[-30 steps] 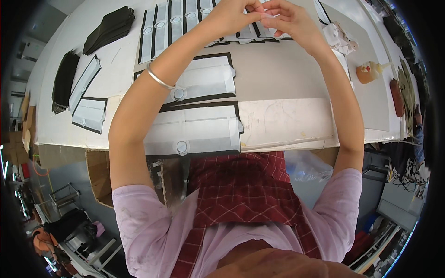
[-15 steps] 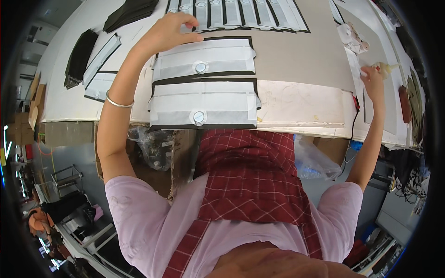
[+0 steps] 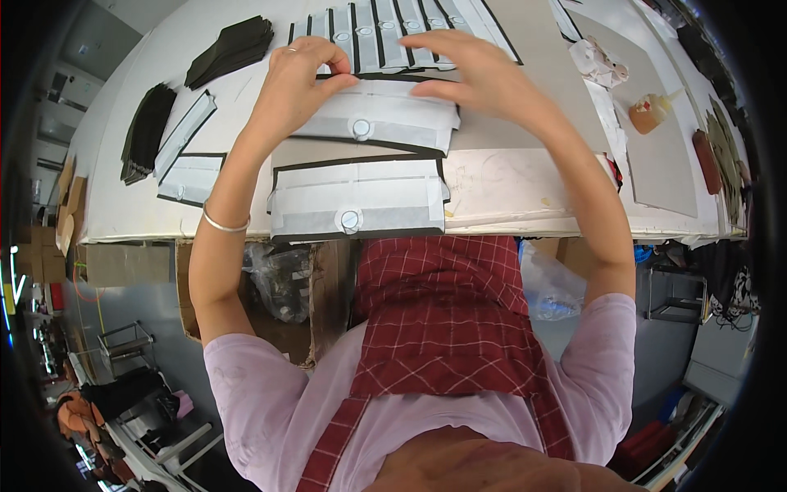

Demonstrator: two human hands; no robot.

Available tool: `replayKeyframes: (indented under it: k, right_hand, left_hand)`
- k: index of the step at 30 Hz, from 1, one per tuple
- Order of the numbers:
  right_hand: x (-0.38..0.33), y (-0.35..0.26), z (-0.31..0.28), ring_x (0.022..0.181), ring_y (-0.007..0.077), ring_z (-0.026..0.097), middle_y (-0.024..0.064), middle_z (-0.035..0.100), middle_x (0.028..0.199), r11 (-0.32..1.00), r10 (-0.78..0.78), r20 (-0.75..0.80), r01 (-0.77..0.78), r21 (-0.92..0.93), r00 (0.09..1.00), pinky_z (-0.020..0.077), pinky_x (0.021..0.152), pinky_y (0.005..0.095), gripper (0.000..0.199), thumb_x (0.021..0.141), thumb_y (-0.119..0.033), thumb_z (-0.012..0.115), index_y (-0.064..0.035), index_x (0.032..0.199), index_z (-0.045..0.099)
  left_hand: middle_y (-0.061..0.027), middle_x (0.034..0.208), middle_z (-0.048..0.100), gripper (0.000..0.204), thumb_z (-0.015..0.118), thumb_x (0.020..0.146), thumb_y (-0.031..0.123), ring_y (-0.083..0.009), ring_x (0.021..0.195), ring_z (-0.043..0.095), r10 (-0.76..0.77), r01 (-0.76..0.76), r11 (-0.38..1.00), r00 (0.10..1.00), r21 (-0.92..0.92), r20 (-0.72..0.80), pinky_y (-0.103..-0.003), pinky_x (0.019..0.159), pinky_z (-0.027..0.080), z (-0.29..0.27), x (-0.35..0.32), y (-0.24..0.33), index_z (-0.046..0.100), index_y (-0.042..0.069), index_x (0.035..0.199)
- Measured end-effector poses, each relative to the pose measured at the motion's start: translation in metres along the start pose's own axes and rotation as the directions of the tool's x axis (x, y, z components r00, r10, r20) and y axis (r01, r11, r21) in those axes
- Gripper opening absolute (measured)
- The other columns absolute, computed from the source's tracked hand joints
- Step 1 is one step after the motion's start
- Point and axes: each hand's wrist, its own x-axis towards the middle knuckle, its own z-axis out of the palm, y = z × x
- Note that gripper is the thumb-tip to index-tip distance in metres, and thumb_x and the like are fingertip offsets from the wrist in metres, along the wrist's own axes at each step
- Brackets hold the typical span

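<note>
Two white panels with black edges and a round button lie in front of me. My left hand (image 3: 307,82) pinches the far edge of the farther panel (image 3: 385,102) between thumb and fingers. The nearer panel (image 3: 357,193) rests along the table's front edge, untouched. Over the farther panel's right end hovers my right hand (image 3: 484,82), thumb and fingers spread, nothing in it. Beyond both hands, a row of several overlapping similar panels (image 3: 361,33) is laid out.
Stacks of black pieces (image 3: 231,51) and more panels (image 3: 193,176) lie at the left. On the right are a small squeeze bottle (image 3: 648,115) of amber liquid, crumpled white material (image 3: 598,64) and a dark red object (image 3: 706,161). An opened carton (image 3: 326,287) stands below the table edge.
My right hand has let go of the squeeze bottle at the right and come across to the farther panel. My left fingers have closed at that panel's far edge, and the panel is now slightly tilted.
</note>
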Motion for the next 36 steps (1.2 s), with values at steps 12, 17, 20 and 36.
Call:
replayKeyframes:
  k: [12, 17, 20, 36]
  right_hand:
    - [-0.02, 0.192, -0.032, 0.086, 0.0123, 0.065, 0.0064, 0.071, 0.097, 0.45, 0.818, 0.079, -0.721, 0.527, 0.569, 0.0503, 0.074, 0.0261, 0.033, 0.086, -0.02, 0.077, -0.0019, 0.112, 0.069]
    - [-0.049, 0.238, -0.014, 0.091, 0.0121, 0.064, 0.0072, 0.07, 0.105, 0.288, 0.864, 0.194, -0.772, 0.567, 0.465, 0.0495, 0.079, 0.0262, 0.047, 0.081, -0.026, 0.083, -0.0006, 0.118, 0.066]
    - [-0.051, 0.231, -0.006, 0.086, 0.0129, 0.065, 0.0074, 0.071, 0.1, 0.256, 0.884, 0.194, -0.789, 0.559, 0.425, 0.0498, 0.076, 0.0254, 0.042, 0.081, -0.023, 0.083, 0.0008, 0.113, 0.067]
    - [-0.011, 0.127, -0.038, 0.095, 0.0275, 0.067, 0.013, 0.069, 0.107, 0.893, 0.447, 0.057, -0.442, -0.08, 0.893, 0.0528, 0.084, 0.0381, 0.05, 0.085, -0.039, 0.076, -0.0035, 0.119, 0.067]
  left_hand:
    - [-0.0132, 0.108, 0.065, 0.042, 0.082, 0.078, 0.022, -0.0337, 0.111, 0.057, 0.011, -0.019, 0.999, 0.989, 0.049, 0.147, -0.043, 0.096, 0.044, -0.017, -0.033, 0.034, 0.065, 0.004, 0.111]
    - [-0.0112, 0.099, 0.065, 0.038, 0.086, 0.072, 0.021, -0.0307, 0.103, 0.058, -0.085, 0.11, 0.993, 0.915, -0.041, 0.394, -0.041, 0.091, 0.046, -0.002, -0.054, 0.033, 0.065, 0.004, 0.099]
    - [-0.0098, 0.095, 0.065, 0.035, 0.087, 0.07, 0.019, -0.029, 0.101, 0.058, -0.137, 0.179, 0.982, 0.887, -0.055, 0.441, -0.04, 0.088, 0.047, 0.002, -0.057, 0.036, 0.065, 0.005, 0.093]
    - [-0.0088, 0.081, 0.066, 0.02, 0.081, 0.075, 0.01, -0.0268, 0.085, 0.062, -0.148, 0.208, 0.973, 0.896, -0.101, 0.42, -0.039, 0.081, 0.048, -0.024, -0.011, 0.057, 0.062, 0.002, 0.077]
